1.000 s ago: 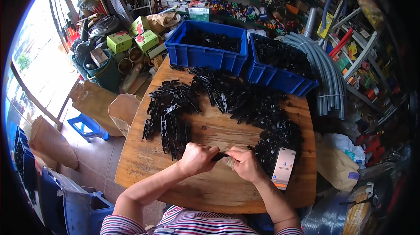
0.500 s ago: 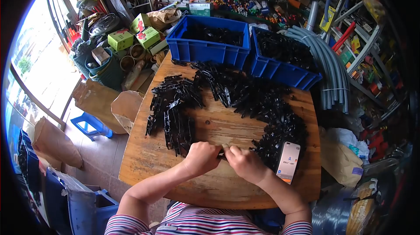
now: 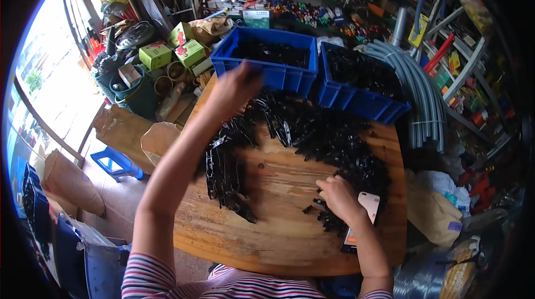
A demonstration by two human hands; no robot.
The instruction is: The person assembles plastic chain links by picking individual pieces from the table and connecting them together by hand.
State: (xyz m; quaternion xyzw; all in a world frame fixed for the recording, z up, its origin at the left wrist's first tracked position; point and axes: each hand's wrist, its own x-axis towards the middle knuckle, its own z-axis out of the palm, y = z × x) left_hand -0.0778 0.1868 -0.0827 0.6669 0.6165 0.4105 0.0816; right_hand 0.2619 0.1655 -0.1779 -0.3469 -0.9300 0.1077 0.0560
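Note:
My left hand (image 3: 237, 88), smeared by motion, is raised at the front of the left blue bin (image 3: 266, 72). Something dark shows at its fingertips, but I cannot tell whether the hand holds it. My right hand (image 3: 338, 194) rests at the inner edge of a pile of small black plastic parts (image 3: 362, 160), fingers curled down and together; whatever they pinch is hidden. Longer black plastic strips (image 3: 223, 173) lie in a stack on the left of the wooden table (image 3: 278, 238), one angled toward me. Beneath my right wrist, a phone (image 3: 369, 203) is partly covered.
A second blue bin (image 3: 362, 96) full of black parts stands at the table's back right. Grey pipe coils (image 3: 426, 93) hang beside it. Paper bags (image 3: 120, 132) and a blue stool (image 3: 116, 163) are on the floor to the left. Crowded shelves line the back.
My hands were together at the table's near middle. The left has swung up and away to the left bin; the right has moved to the small-parts pile. A black strip now lies below the left stack.

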